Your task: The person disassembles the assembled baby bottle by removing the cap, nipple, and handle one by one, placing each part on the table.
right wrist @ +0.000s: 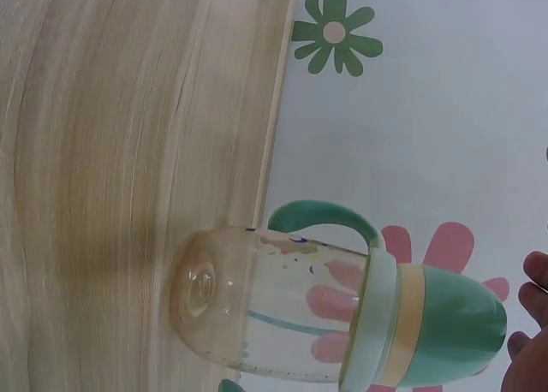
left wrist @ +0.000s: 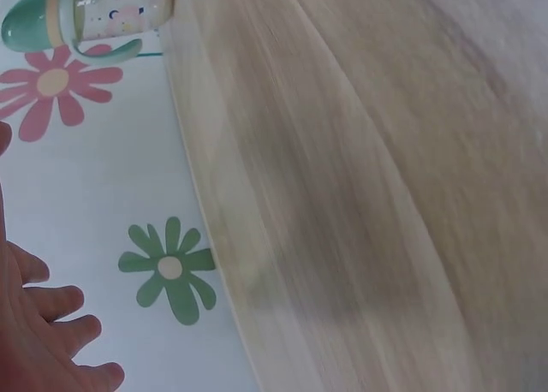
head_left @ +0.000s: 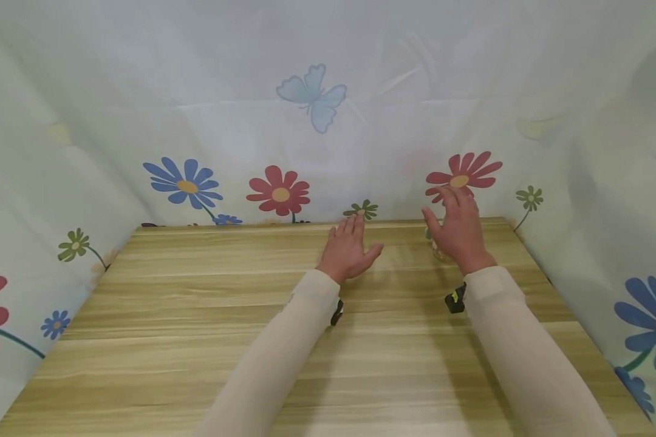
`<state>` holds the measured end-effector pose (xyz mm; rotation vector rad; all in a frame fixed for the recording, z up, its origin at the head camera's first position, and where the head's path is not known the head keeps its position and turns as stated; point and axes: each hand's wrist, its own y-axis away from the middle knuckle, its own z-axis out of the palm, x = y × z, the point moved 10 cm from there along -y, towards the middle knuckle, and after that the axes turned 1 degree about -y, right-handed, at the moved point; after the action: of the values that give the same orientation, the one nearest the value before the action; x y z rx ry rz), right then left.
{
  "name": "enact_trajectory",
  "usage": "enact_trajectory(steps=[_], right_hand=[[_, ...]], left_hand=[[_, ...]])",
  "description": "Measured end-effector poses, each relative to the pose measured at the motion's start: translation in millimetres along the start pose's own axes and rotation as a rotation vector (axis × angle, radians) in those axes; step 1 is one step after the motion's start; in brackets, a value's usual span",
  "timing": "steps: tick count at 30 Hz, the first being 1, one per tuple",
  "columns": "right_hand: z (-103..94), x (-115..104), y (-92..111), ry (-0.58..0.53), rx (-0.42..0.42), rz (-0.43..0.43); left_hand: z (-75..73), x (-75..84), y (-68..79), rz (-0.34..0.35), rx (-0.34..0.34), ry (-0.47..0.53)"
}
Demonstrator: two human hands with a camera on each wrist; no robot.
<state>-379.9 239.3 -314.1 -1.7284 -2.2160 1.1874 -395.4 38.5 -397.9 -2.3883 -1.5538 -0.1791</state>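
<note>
Pale left sleeve point(head_left: 276, 358): lay nearest the camera, directly behind the left hand. Wood-grain table point(head_left: 158, 297): spread beneath both hands and out to their left. Floral backdrop point(head_left: 235, 121): hung beyond both hands. Left hand point(head_left: 350, 250): was opened out, fingers extended, thumb set well apart, nothing held. Clear bottle point(right wrist: 368, 323), with green cap point(right wrist: 462, 328): stood upright on the table, right of the left hand, low beside the right hand's thumb side. Right hand point(head_left: 461, 233): was spread loosely, thumb apart, gripping nothing; contact with the bottle could not be told. Pale right sleeve point(head_left: 533, 352): trailed behind it.
</note>
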Motion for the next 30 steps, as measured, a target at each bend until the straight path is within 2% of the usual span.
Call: enact_trajectory(steps=[12, 18, 30], right_hand=[[-6.1, 16, 3, -0.007, -0.002, 0.072], [-6.0, 23, 6, -0.015, -0.041, 0.118], [-4.9, 35, 13, -0.044, -0.060, 0.189]], left_hand=[[7.0, 10.3, -3.3, 0.002, -0.022, 0.014], [14.2, 15.2, -5.7, -0.001, -0.027, 0.018], [15.6, 29.5, -2.7, 0.012, -0.047, 0.067]])
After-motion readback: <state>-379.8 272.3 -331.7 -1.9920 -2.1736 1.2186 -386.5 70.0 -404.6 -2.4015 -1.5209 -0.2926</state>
